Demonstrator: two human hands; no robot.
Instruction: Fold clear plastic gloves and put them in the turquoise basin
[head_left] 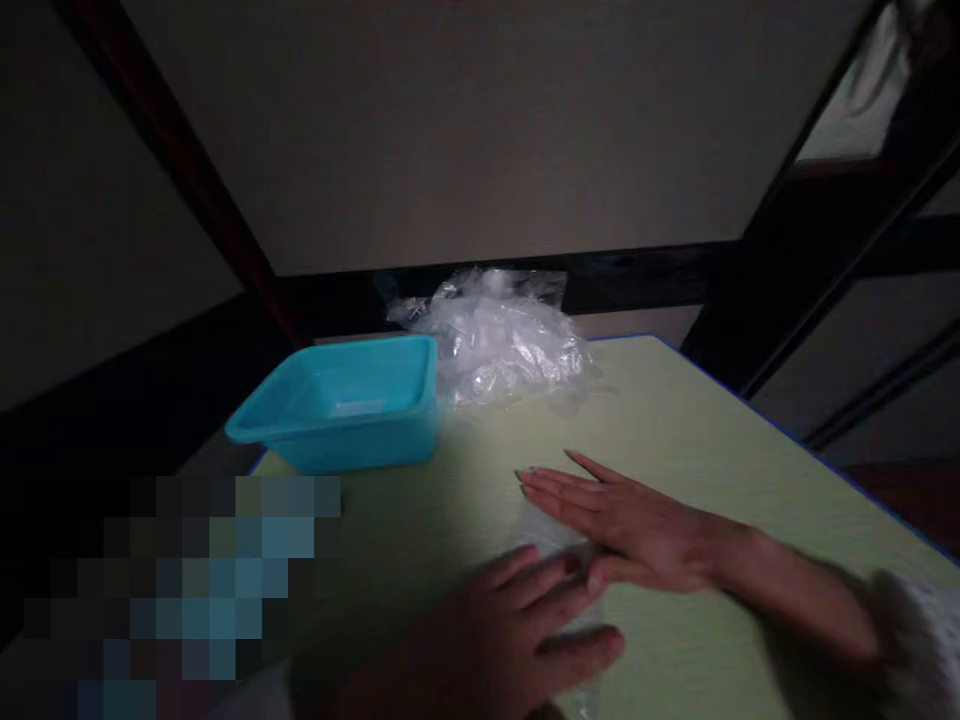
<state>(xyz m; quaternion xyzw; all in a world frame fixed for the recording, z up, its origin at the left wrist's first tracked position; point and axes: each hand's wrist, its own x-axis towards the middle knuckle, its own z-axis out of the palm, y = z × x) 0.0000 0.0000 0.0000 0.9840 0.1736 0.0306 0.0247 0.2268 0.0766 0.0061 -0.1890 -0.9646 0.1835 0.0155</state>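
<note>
Where the bench's point(712, 440) far left corner lies, a turquoise tub point(341, 405) stands, with a crumpled heap of clear plastic bags point(499, 335) just right of it along the far edge. Nearer the front edge, both hands lie open and flat on a thin clear sheet point(547, 535), left hand point(517, 625) beside right hand point(622, 525), gripping nothing. Smoothing it well probably means even pressure, palms sliding outward without creasing.

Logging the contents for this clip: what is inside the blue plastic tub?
The blue plastic tub looks empty: only its bare floor with a pale glare patch shows. Its near wall covers the front strip of the floor, so anything small there is hidden. A clear plastic bag lies beside it.
</note>
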